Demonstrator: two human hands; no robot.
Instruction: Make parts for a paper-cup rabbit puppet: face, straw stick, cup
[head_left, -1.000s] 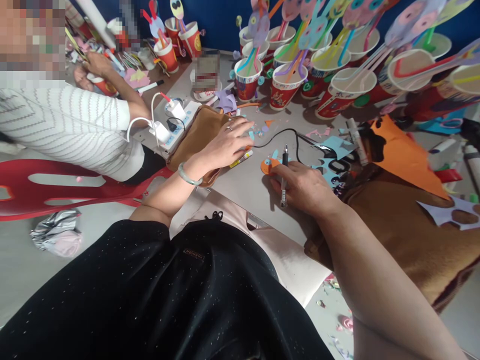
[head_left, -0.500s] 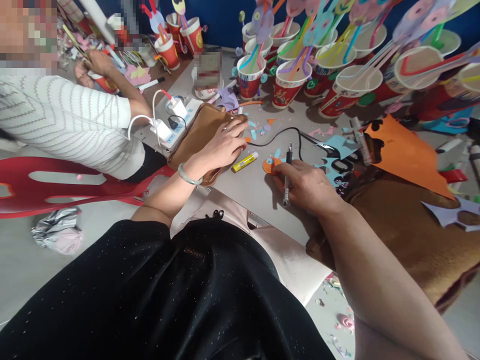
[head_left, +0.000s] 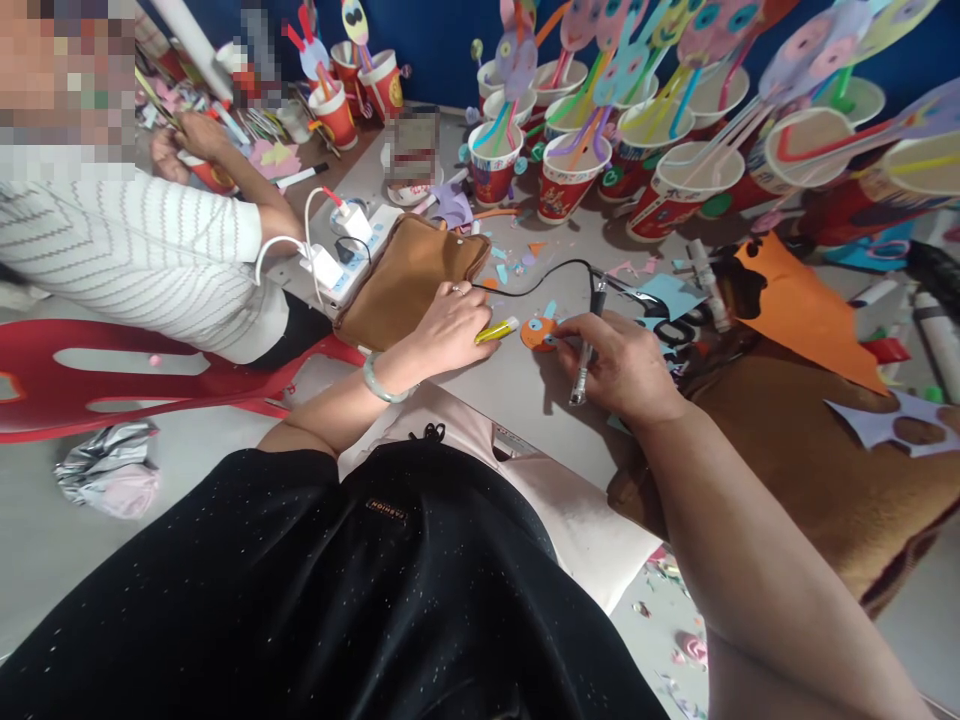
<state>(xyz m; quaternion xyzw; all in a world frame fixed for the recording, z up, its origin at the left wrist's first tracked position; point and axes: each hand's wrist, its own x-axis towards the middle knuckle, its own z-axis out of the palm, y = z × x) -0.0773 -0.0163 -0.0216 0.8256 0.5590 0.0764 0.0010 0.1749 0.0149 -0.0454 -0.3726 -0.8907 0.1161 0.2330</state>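
Note:
My left hand (head_left: 448, 328) is closed on a yellow glue stick (head_left: 498, 330) whose pale end points right. My right hand (head_left: 631, 366) holds a pen (head_left: 583, 370) upright in its grip, while its fingertips touch a small orange paper cutout (head_left: 534, 335) lying on the table. A blue round piece with a dark dot sits on that cutout, and a thin light-blue strip lies just above it. Right of the right hand are black-handled scissors (head_left: 671, 326), partly covered by light-blue paper scraps (head_left: 679, 293). A brown pouch (head_left: 409, 270) lies beyond my left hand.
Red paper cups (head_left: 574, 180) with straws and paper faces line the back. A power strip (head_left: 367, 255) with chargers is at left, beside a co-worker's sleeve (head_left: 150, 235). An orange sheet (head_left: 806, 310) lies on brown fabric (head_left: 757, 430) at right. A black cable (head_left: 540, 283) crosses the table.
My left hand has come off the brown pouch, moving toward me, and has taken hold of the glue stick. My right hand stays at the orange cutout with the pen.

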